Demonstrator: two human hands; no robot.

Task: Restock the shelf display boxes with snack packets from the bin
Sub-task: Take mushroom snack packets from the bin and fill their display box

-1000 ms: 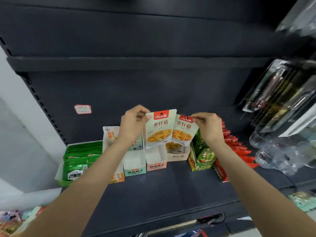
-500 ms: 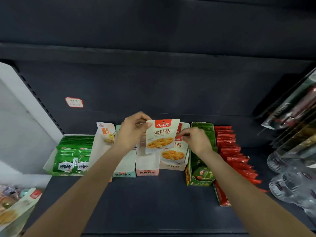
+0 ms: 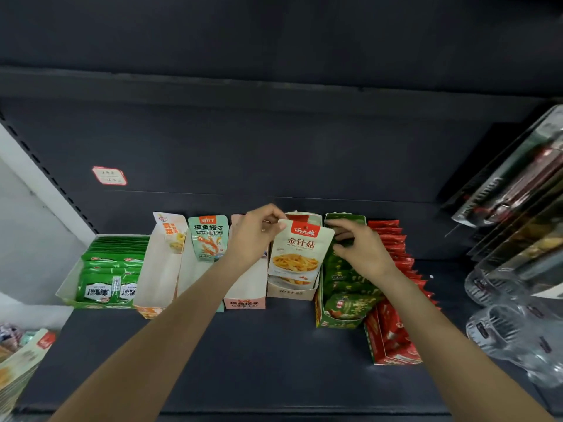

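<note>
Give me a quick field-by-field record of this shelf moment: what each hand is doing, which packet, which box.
left hand: pinches the top left corner of the mushroom packet
right hand: fingers curled at the packet's right edge, over the green box
packet: upright in the beige box, another packet behind it
neighbouring box: pink box to its left

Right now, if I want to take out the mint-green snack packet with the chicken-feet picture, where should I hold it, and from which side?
Pinch the top edge of the mint-green snack packet, coming from above and in front. It stands upright at the back of its open white display box, its top above the box walls while its lower part sits between them. The left hand is just to its right, so approach slightly from the left.
</note>
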